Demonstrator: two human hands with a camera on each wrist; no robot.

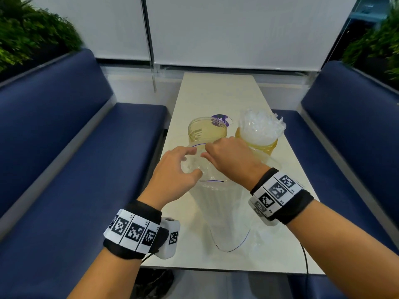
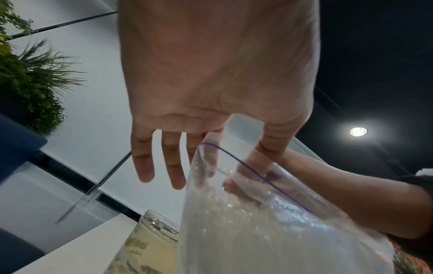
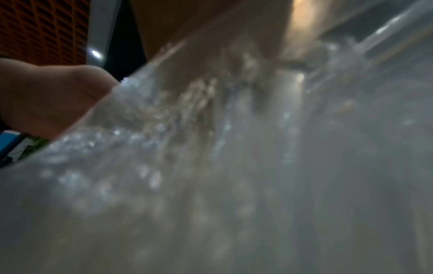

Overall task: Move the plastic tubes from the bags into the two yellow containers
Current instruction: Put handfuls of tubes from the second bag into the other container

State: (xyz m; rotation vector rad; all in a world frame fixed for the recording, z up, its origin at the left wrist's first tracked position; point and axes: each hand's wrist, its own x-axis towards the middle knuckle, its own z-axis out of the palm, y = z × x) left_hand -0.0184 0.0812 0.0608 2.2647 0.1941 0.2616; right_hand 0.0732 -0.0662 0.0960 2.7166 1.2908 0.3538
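A clear zip bag (image 1: 218, 203) with a blue seal line stands on the white table (image 1: 216, 93), its mouth raised. My left hand (image 1: 195, 161) holds the mouth's left rim between thumb and index finger, the other fingers (image 2: 143, 166) straight. My right hand (image 1: 206, 151) grips the rim from the right, fingers curled. In the left wrist view the bag (image 2: 257, 231) looks cloudy with clear plastic tubes. Blurred plastic (image 3: 234, 185) fills the right wrist view. Behind stand two yellow containers: the left one (image 1: 207, 132) open, the right one (image 1: 262, 145) heaped with clear plastic (image 1: 260, 126).
Blue benches (image 1: 75, 147) (image 1: 349, 126) flank the narrow table. Green plants (image 1: 26, 35) stand behind the backrests. A purple-labelled item (image 1: 220, 118) lies behind the left container. A black cable (image 1: 305, 255) runs over the table's front right edge.
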